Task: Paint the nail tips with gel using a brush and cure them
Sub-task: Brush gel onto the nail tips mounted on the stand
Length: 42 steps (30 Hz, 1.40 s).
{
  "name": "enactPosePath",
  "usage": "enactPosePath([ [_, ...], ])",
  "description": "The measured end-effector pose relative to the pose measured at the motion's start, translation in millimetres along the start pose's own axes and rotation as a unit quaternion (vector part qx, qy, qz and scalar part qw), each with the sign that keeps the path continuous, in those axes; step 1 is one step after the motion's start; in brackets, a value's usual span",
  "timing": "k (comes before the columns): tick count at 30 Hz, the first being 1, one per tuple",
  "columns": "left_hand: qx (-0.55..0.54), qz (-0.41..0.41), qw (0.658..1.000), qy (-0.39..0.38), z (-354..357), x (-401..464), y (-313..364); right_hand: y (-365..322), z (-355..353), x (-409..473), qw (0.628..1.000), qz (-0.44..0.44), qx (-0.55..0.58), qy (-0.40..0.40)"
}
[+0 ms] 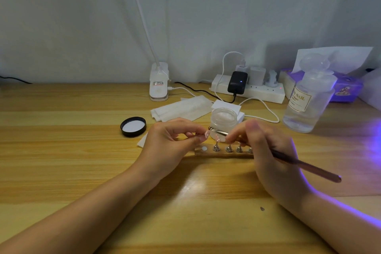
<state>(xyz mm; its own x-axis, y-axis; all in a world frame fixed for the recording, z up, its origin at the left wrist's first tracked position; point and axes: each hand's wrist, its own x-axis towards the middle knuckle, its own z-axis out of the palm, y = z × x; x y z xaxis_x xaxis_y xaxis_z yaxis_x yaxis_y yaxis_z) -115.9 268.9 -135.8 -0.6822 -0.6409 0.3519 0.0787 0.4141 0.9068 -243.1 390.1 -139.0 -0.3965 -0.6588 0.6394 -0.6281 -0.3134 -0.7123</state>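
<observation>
L hand [175, 140] fingers pinching pale pink nail tip [206, 134], R hand [266, 150] fingers gripping brush [305, 166], bristles at tip

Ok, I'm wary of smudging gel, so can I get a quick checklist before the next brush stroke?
1. Left hand pinches the nail tip: ok.
2. Right hand grips the brush: ok.
3. Brush end meets the tip: ok, they look in contact.
4. Gel jar open, black lid off beside it: ok.
5. Gel loaded on the bristles: cannot tell.
6. Holder strip has a free spot at its left end: ok.
</observation>
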Motion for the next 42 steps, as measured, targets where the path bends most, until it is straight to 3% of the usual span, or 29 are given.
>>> enactPosePath([
  [3, 0.002, -0.002, 1.000, 0.002, 0.1, -0.1, 0.3, -0.9, 1.3, -0.4, 0.999, -0.040, -0.028, -0.018],
  [8, -0.001, -0.011, 1.000, 0.000, 0.2, -0.3, 1.0, 3.3, -2.7, 1.6, 0.996, 0.071, 0.040, 0.030],
  [13, -0.009, -0.009, 1.000, 0.004, 1.2, 0.3, 0.6, -2.4, 1.2, -1.0, 0.999, -0.031, -0.018, -0.016],
  [19, -0.013, 0.001, 1.000, -0.003, 0.5, -0.1, 0.2, 3.8, -1.7, 2.7, 0.995, 0.080, 0.044, 0.033],
  [25, -0.008, -0.001, 1.000, 0.002, 1.0, 1.1, -0.4, -2.8, 1.2, -1.4, 0.999, -0.025, -0.028, -0.023],
  [30, -0.010, -0.002, 1.000, -0.004, 0.2, -0.1, 2.1, 0.7, -1.6, 2.0, 0.996, 0.078, 0.039, 0.031],
  [35, -0.006, -0.009, 1.000, 0.000, 0.6, -0.1, 2.6, -2.4, -0.2, -1.4, 1.000, -0.012, -0.006, -0.017],
  [40, -0.003, -0.012, 1.000, -0.002, 0.6, -0.6, 3.2, 1.7, -1.1, 2.0, 0.997, 0.070, 0.028, 0.026],
  [42, -0.008, -0.015, 1.000, -0.006, 0.9, -1.0, 4.0, 1.7, -1.9, 1.2, 0.998, 0.057, 0.032, 0.026],
])
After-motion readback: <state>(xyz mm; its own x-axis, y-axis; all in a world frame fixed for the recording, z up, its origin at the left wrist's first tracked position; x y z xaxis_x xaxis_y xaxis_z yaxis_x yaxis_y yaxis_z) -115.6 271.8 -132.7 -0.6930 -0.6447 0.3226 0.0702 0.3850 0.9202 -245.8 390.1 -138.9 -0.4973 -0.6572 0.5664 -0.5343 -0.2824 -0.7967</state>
